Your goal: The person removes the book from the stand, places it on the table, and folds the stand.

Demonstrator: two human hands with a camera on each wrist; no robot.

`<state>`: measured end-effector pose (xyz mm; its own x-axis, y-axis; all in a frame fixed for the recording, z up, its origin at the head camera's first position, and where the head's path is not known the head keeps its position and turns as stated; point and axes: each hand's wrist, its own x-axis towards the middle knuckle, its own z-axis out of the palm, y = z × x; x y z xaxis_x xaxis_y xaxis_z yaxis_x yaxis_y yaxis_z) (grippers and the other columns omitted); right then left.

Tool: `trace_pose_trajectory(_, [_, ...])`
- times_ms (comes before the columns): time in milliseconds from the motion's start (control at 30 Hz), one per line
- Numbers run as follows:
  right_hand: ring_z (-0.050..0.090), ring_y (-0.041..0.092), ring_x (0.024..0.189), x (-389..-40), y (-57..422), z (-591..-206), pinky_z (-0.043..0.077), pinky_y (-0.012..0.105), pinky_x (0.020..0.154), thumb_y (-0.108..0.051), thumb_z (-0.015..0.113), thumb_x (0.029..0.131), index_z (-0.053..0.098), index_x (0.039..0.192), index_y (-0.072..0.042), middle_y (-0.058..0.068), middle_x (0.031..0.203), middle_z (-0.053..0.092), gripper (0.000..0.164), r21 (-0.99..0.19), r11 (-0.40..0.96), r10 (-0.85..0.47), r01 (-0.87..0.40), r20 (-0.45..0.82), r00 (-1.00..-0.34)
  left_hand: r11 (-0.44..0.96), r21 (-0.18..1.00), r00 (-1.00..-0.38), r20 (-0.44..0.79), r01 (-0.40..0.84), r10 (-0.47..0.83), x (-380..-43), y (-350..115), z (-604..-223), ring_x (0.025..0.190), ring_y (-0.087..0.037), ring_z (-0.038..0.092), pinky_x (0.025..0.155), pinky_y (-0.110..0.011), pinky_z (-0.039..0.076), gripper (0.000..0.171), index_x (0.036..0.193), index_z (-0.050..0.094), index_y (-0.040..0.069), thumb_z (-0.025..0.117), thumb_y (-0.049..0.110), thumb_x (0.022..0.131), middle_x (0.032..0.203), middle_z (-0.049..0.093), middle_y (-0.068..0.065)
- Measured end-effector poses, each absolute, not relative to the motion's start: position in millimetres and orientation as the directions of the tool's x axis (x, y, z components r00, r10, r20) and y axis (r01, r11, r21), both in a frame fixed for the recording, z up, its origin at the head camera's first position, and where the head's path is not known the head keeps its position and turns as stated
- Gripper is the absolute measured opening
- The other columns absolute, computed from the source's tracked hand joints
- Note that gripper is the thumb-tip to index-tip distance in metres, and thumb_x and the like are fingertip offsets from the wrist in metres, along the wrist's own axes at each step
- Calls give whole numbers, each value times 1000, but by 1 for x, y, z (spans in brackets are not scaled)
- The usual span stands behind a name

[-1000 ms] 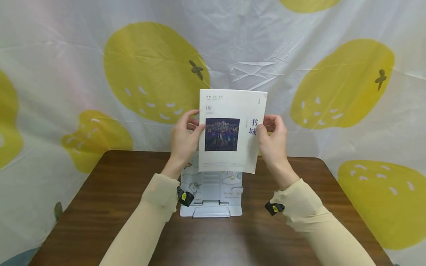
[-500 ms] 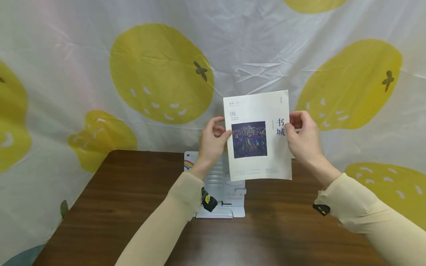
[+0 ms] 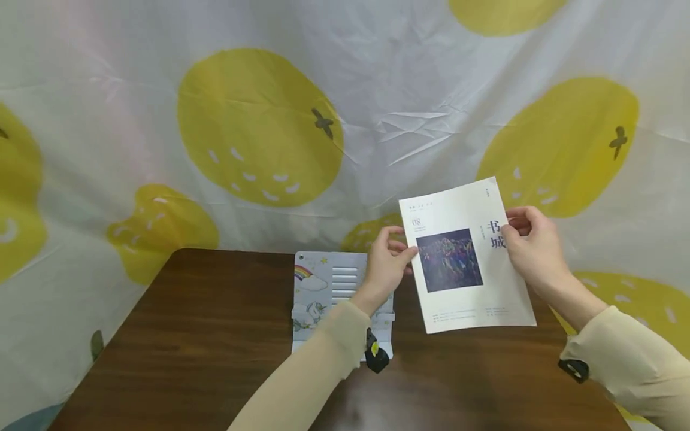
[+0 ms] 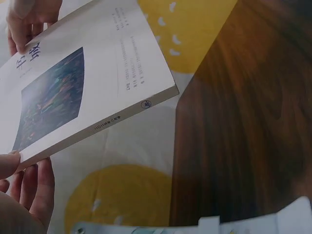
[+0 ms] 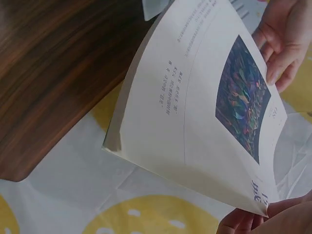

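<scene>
A white paperback book [image 3: 458, 305] with a dark picture on its cover is held up above the right part of the table, tilted. The left hand [image 3: 384, 266] pinches its spine edge, thumb on the cover and fingers behind. On the opposite edge the right hand [image 3: 536, 245] grips it the same way, thumb on the front near the large characters. In the left wrist view the printed spine of the book [image 4: 112, 119] shows. The right wrist view shows the page edges and the cover of the book [image 5: 161, 131]. Behind the left forearm stands a white book stand [image 3: 312, 281] with rainbow and unicorn prints, partly hidden.
The brown wooden table [image 3: 215, 359] has its far edge close to a hanging white cloth [image 3: 399, 72] printed with yellow fruit. Each wrist carries a small black camera on a beige sleeve [image 3: 302, 377].
Both hands have carried the book to the right and lower, away from in front of the book stand. The book has tilted, and more of the stand shows.
</scene>
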<state>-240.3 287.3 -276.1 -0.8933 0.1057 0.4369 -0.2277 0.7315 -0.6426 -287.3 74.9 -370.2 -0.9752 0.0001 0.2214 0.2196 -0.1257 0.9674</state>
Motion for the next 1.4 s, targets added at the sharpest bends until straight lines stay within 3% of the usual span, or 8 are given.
trace_pose_trajectory(300, [52,30,89,-235,311,-290,40,17,61,-8,48,98,52,126,9,23,104,57,33,-558,809,85,-186,424,-902,-158,980,-992,122,120,4,-279,106,-392,59,-15,58,58,-38,58,37,117,57,12,72,-2,86,81,56,-4])
trace_pose_trajectory(533, [58,34,81,-238,330,-313,43,21,56,-4,50,95,55,120,12,26,96,60,29,-488,855,59,-173,423,-904,-167,983,-997,79,74,24,-273,127,-421,57,-20,62,60,-41,58,37,115,56,12,72,-2,86,79,58,-3])
trace_pose_trajectory(767, [60,35,82,-233,350,-350,46,26,57,-5,51,95,54,121,11,28,100,60,31,-507,855,87,-107,345,-935,-137,990,-998,38,32,45,-265,141,-448,56,-15,62,55,-37,58,34,113,58,13,73,0,85,78,59,-1])
trace_pose_trajectory(1000, [61,34,81,-224,362,-380,48,30,58,-5,51,95,52,119,14,29,100,60,31,-518,853,83,-70,268,-960,-75,997,-999,2,-2,50,-255,148,-469,52,-19,62,57,-44,57,35,111,58,12,74,-1,83,76,58,0])
trace_pose_trajectory(1200, [60,32,81,-217,372,-400,46,27,58,-3,52,94,52,117,15,28,97,61,30,-515,856,92,-44,236,-967,-33,999,-999,-15,-16,35,-248,159,-488,48,-19,61,50,-38,56,34,106,58,12,75,-4,81,71,57,2])
trace_pose_trajectory(1400, [61,34,81,-215,379,-415,47,33,61,-3,52,93,52,118,15,29,98,61,31,-516,856,113,-9,205,-972,24,1000,-999,-2,-1,47,-245,163,-498,45,-16,60,46,-31,54,33,108,59,10,74,-2,82,70,57,4])
